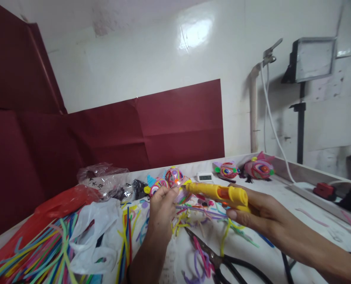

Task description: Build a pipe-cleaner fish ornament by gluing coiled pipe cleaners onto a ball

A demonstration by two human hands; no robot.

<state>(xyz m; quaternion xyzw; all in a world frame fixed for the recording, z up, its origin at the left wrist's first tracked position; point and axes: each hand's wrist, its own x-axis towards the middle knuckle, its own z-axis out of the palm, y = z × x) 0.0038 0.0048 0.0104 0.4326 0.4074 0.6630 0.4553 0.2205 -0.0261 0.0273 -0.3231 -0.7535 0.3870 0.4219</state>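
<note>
My right hand (252, 209) is wrapped around a yellow hot glue gun (213, 191), its nozzle pointing left. Close to that nozzle, my left hand (163, 209) is closed in a pinch. Whatever sits between its fingertips is too small and blurred to name, though a bit of orange shows there. Right behind my left hand are colourful craft fish (174, 175) made of coiled strips, partly hidden by my fingers. Below the glue gun lie black-handled scissors (213, 254), with pink and purple fuzzy stems (203, 258) over their blades.
Bundles of colourful fuzzy stems (45, 250) lie at left beside a white plastic bag (94, 232) and a red bag (66, 201). A small digital timer (205, 177) and two more craft fish (258, 166) stand at the back. A power strip (305, 191) runs along the right edge.
</note>
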